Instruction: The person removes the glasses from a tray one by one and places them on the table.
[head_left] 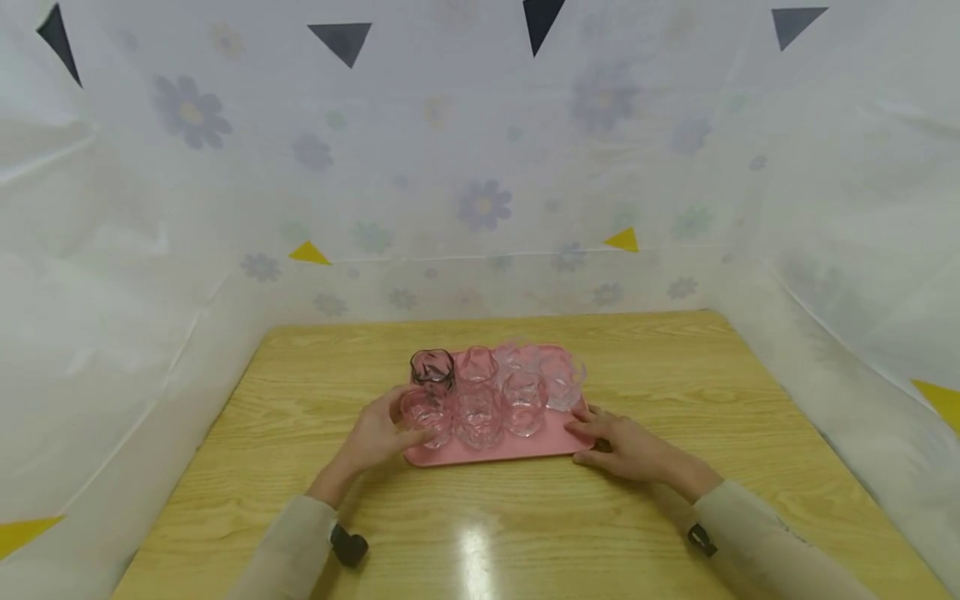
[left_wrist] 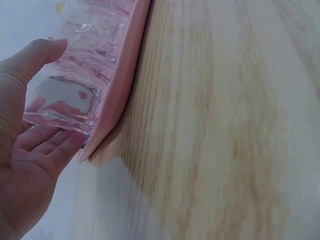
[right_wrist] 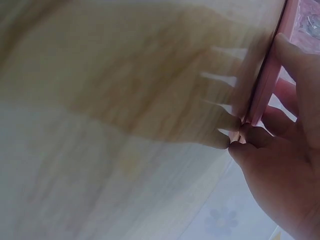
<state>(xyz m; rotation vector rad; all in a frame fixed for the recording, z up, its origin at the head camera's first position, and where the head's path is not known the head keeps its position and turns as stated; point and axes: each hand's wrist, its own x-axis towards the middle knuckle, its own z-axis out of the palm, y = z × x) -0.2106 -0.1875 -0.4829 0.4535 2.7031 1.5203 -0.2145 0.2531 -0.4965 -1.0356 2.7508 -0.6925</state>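
Observation:
A pink tray [head_left: 555,440] on the wooden table carries several wavy drinking glasses in two rows. My left hand [head_left: 381,427] is around the clear glass [head_left: 429,421] at the tray's front left corner, thumb in front and fingers on its far side. The left wrist view shows this glass [left_wrist: 65,102] between thumb and fingers of my left hand [left_wrist: 25,150]. At the tray's front right corner, my right hand [head_left: 618,442] holds the edge. In the right wrist view the thumb lies along the tray's side [right_wrist: 270,80] and the fingers curl at its end.
A dark-tinted glass [head_left: 432,367] stands at the back left of the tray, with clear ones beside it. Wooden tabletop [head_left: 480,517] surrounds the tray. White flowered sheeting [head_left: 480,150] hangs behind the table and along both sides, with dark and yellow triangles on it.

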